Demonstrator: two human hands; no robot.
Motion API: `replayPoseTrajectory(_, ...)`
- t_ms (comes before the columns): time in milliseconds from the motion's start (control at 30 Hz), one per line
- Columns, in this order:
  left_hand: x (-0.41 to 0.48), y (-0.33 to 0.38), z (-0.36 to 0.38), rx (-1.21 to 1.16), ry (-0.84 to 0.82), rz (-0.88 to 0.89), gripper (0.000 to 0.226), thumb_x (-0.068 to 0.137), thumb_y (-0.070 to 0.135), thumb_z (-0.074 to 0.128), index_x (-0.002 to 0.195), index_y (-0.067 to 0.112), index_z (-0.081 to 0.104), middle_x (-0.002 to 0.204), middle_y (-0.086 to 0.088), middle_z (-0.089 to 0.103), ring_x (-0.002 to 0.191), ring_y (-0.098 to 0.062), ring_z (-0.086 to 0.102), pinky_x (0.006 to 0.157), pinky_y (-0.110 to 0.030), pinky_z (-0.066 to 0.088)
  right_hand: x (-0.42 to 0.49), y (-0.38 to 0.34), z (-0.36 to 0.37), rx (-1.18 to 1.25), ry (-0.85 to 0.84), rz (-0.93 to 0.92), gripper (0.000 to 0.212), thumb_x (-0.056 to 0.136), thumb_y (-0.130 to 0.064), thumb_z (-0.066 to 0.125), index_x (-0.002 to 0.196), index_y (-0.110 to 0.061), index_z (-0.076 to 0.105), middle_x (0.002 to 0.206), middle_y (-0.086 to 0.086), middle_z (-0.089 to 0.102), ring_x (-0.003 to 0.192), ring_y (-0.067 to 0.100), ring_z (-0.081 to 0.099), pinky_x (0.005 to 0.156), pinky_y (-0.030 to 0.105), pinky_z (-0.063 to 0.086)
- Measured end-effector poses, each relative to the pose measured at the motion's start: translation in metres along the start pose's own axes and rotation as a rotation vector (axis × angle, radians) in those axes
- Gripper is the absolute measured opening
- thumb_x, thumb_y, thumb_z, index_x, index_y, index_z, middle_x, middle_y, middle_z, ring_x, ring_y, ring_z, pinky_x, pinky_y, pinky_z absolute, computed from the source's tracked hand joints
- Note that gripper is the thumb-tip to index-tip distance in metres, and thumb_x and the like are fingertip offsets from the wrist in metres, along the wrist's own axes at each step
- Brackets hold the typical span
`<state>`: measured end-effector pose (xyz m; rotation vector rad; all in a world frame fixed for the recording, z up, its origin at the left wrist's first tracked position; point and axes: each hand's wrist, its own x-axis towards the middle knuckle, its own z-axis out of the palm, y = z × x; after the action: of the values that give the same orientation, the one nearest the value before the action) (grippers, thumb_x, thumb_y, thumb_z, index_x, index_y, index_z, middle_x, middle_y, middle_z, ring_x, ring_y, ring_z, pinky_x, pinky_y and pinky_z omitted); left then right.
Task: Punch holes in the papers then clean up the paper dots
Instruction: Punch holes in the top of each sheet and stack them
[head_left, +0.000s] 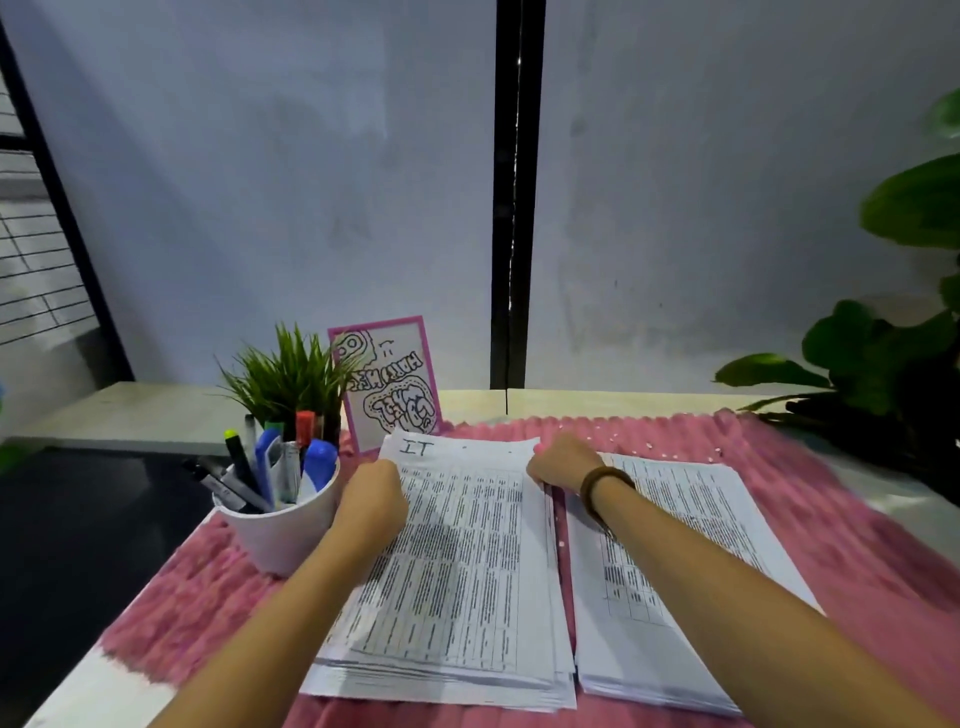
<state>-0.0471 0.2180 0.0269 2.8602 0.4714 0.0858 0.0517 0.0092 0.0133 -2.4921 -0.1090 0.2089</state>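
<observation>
Two stacks of printed table sheets lie side by side on a pink fuzzy mat (810, 519). The left stack (457, 561) has "IT" handwritten at its top and two small holes near the far edge. My left hand (371, 499) grips that stack's left edge near the top. My right hand (563, 462), a brown band on its wrist, holds the same stack's top right corner with curled fingers. The right stack (680, 566) lies partly under my right forearm. Small white paper dots (649, 439) are scattered on the mat beyond the stacks. No hole punch is in view.
A white cup (283, 530) full of markers and pens stands just left of the left stack. Behind it are a small grass plant (291, 374) and a pink-framed card (389, 379). A leafy plant (883, 353) fills the right side. A wall rises behind the desk.
</observation>
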Motion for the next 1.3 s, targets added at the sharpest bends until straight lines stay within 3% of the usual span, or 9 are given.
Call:
replayPoseTrajectory(167, 0.002, 0.005, 0.005, 0.025, -0.040, -0.020, 0.025, 0.088, 0.001, 0.046, 0.111, 0.000, 0.057, 0.112, -0.016, 0.065, 0.101, -0.031, 0.063, 0.079, -0.033, 0.051, 0.003, 0.006, -0.002, -0.059, 0.018, -0.005, 0.028, 0.088, -0.006, 0.048, 0.112, -0.018, 0.042, 0.076, -0.005, 0.041, 0.059, 0.011, 0.043, 0.051, 0.021, 0.039)
replayPoseTrajectory(300, 0.004, 0.009, 0.005, 0.063, -0.092, -0.064, 0.038, 0.089, 0.005, 0.047, 0.124, -0.008, 0.047, 0.116, -0.019, 0.064, 0.105, -0.032, 0.062, 0.084, -0.035, 0.052, 0.002, 0.008, -0.005, -0.259, 0.117, -0.029, 0.030, 0.091, -0.017, 0.049, 0.121, -0.017, 0.050, 0.120, 0.008, 0.051, 0.110, 0.024, 0.053, 0.097, 0.040, 0.045)
replayPoseTrajectory(400, 0.008, 0.011, 0.004, 0.010, -0.120, -0.150, 0.057, 0.089, 0.009, 0.049, 0.137, -0.015, 0.030, 0.120, -0.021, 0.061, 0.110, -0.035, 0.060, 0.093, -0.042, 0.051, -0.003, 0.002, -0.001, -0.302, 0.059, -0.096, 0.010, 0.094, -0.020, 0.049, 0.084, -0.021, 0.047, 0.116, 0.011, 0.058, 0.084, 0.021, 0.050, 0.086, 0.034, 0.049)
replayPoseTrajectory(467, 0.010, 0.011, 0.003, -0.015, -0.117, -0.170, 0.059, 0.089, 0.009, 0.050, 0.138, -0.014, 0.028, 0.119, -0.021, 0.061, 0.108, -0.036, 0.060, 0.093, -0.045, 0.051, -0.007, -0.002, 0.003, -0.317, 0.027, -0.117, 0.005, 0.095, -0.020, 0.050, 0.098, -0.022, 0.054, 0.138, 0.014, 0.052, 0.096, 0.024, 0.055, 0.084, 0.034, 0.049)
replayPoseTrajectory(533, 0.007, 0.013, 0.003, 0.003, -0.100, -0.174, 0.058, 0.089, 0.008, 0.049, 0.138, -0.013, 0.027, 0.124, -0.023, 0.057, 0.112, -0.037, 0.057, 0.095, -0.045, 0.049, -0.009, -0.001, -0.004, -0.329, 0.081, -0.116, 0.037, 0.097, -0.021, 0.048, 0.133, -0.013, 0.049, 0.148, 0.013, 0.042, 0.117, 0.027, 0.054, 0.095, 0.038, 0.051)
replayPoseTrajectory(700, -0.003, 0.050, 0.011, -0.081, 0.101, 0.050, 0.037, 0.082, -0.003, 0.052, 0.118, 0.000, 0.047, 0.124, -0.018, 0.050, 0.108, -0.030, 0.051, 0.091, -0.034, 0.046, -0.002, 0.032, -0.066, -0.335, 0.286, 0.027, 0.017, 0.098, -0.021, 0.043, 0.103, -0.008, 0.053, 0.142, 0.017, 0.037, 0.075, 0.020, 0.057, 0.059, 0.027, 0.048)
replayPoseTrajectory(867, -0.007, 0.138, 0.040, -0.291, -0.038, 0.243, 0.033, 0.090, 0.006, 0.052, 0.123, 0.011, 0.057, 0.123, -0.006, 0.062, 0.117, -0.025, 0.056, 0.098, -0.034, 0.043, 0.021, 0.093, -0.080, -0.332, 0.109, -0.052, 0.006, 0.095, -0.016, 0.050, 0.089, -0.017, 0.051, 0.106, 0.002, 0.053, 0.085, 0.014, 0.055, 0.083, 0.024, 0.048)
replayPoseTrajectory(1000, -0.004, 0.178, 0.070, -0.196, -0.024, 0.184, 0.034, 0.094, 0.020, 0.047, 0.127, 0.011, 0.046, 0.118, -0.006, 0.062, 0.115, -0.028, 0.051, 0.096, -0.041, 0.035, 0.029, 0.113, -0.065, -0.235, 0.121, -0.104, 0.007, 0.094, -0.012, 0.050, 0.098, -0.017, 0.052, 0.097, -0.014, 0.034, 0.073, 0.009, 0.043, 0.075, 0.026, 0.048)
replayPoseTrajectory(1300, 0.004, 0.179, 0.097, -0.422, 0.185, 0.236, 0.036, 0.095, 0.034, 0.055, 0.128, 0.019, 0.051, 0.118, 0.001, 0.062, 0.110, -0.022, 0.052, 0.097, -0.040, 0.030, 0.023, 0.121, -0.061, -0.102, 0.239, -0.197, 0.035, 0.090, -0.013, 0.055, 0.059, -0.018, 0.040, 0.068, -0.007, 0.038, 0.058, 0.006, 0.034, 0.058, 0.024, 0.033)
